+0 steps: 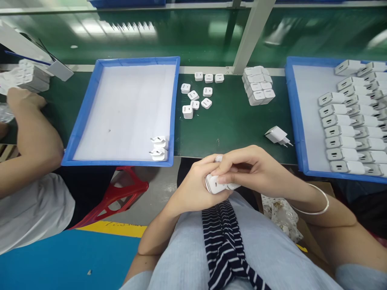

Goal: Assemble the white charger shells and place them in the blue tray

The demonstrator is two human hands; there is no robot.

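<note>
My left hand (pixel 196 183) is closed around several white charger pieces, held above my lap. One white charger piece (pixel 215 184) shows a rounded face with a small port slot. My right hand (pixel 246 169) reaches over from the right, thumb and fingers pinched on the white pieces; the fingers partly hide what they grip. Beyond my hands, small white charger face plates (pixel 207 92) lie loose on the green table (pixel 223 129), some stacked. A whole white plug charger (pixel 276 135) lies on its side near my right hand.
At left, a blue tray (pixel 81 117) holds two white chargers (pixel 159 148) in its near corner. At right, another blue tray (pixel 298 121) holds rows of chargers. Between them stands a block of stacked white pieces (pixel 258 86). A co-worker's arm (pixel 33 137) and a red stool (pixel 127 189) are at left.
</note>
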